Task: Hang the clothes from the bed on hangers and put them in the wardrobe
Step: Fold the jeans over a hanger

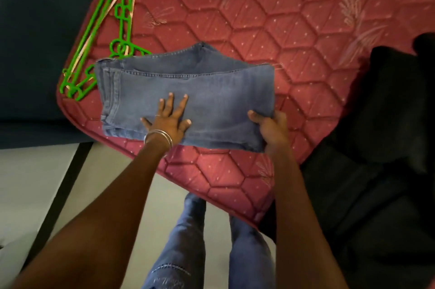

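Note:
Folded blue jeans (207,91) lie on the corner of a red quilted mattress (282,17). My left hand (169,116) rests flat on the jeans near their front edge, fingers spread. My right hand (270,128) grips the right end of the folded jeans, thumb on top. A stack of green plastic hangers (98,36) lies on the mattress at the left edge, and the jeans' waistband partly covers its lower end.
A pile of dark, black clothing (388,112) lies at the right on the bed. Dark floor or furniture (35,41) borders the mattress on the left. My legs in blue jeans (188,241) stand on the light floor (28,182) below the mattress corner.

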